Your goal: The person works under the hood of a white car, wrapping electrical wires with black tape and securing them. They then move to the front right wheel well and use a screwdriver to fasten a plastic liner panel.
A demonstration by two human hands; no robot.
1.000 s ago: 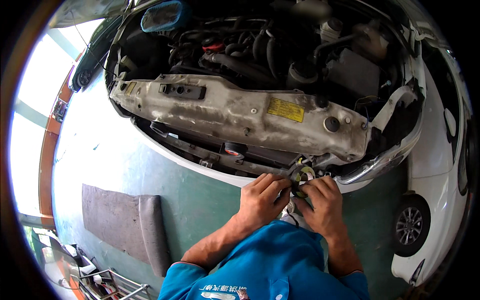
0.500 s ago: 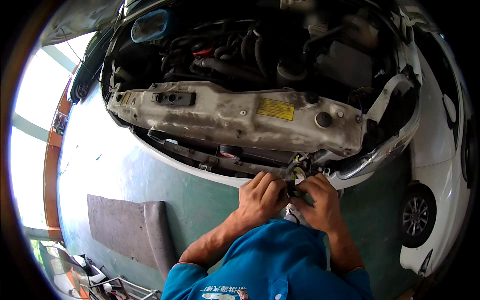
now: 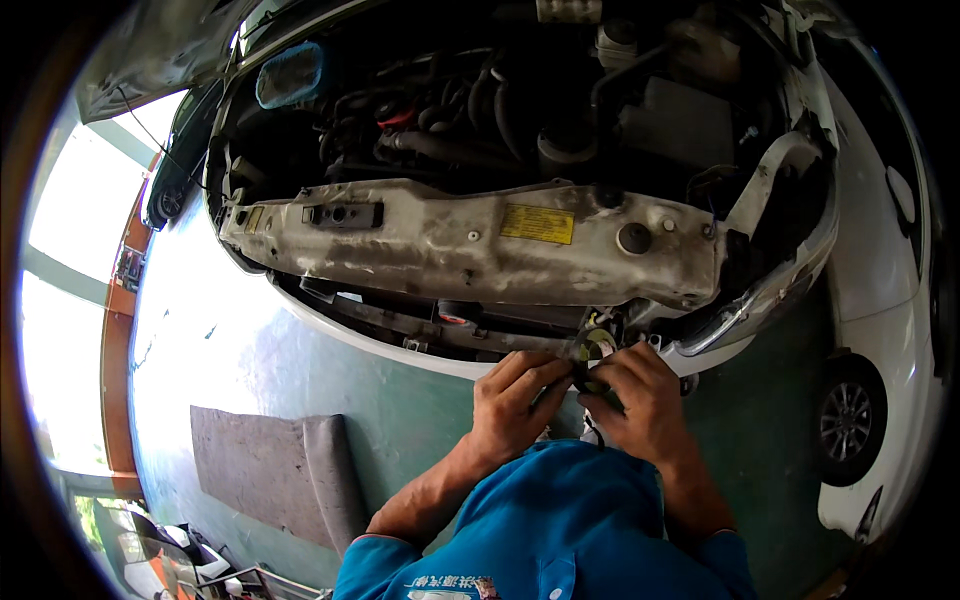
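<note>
Both my hands meet in front of the open white car's front bumper. Closed fingers of my left hand pinch a dark, thin, wire-like piece. From the other side my right hand grips the same piece, its thumb and fingers bent. Just beyond the fingertips is a yellow-green and black rounded part, whose kind I cannot make out. Below the hands a dark cord hangs against something whitish. Fingers hide much of the held piece.
A dirty pale crossmember with a yellow label spans the front of the open engine bay. A headlight sits at right. Another white car stands further right. A grey mat lies on the green floor at left.
The view has shifted slightly, so the car and mat sit a little differently. My left fingers have straightened somewhat at the held piece; both hands stay at the same spot.
</note>
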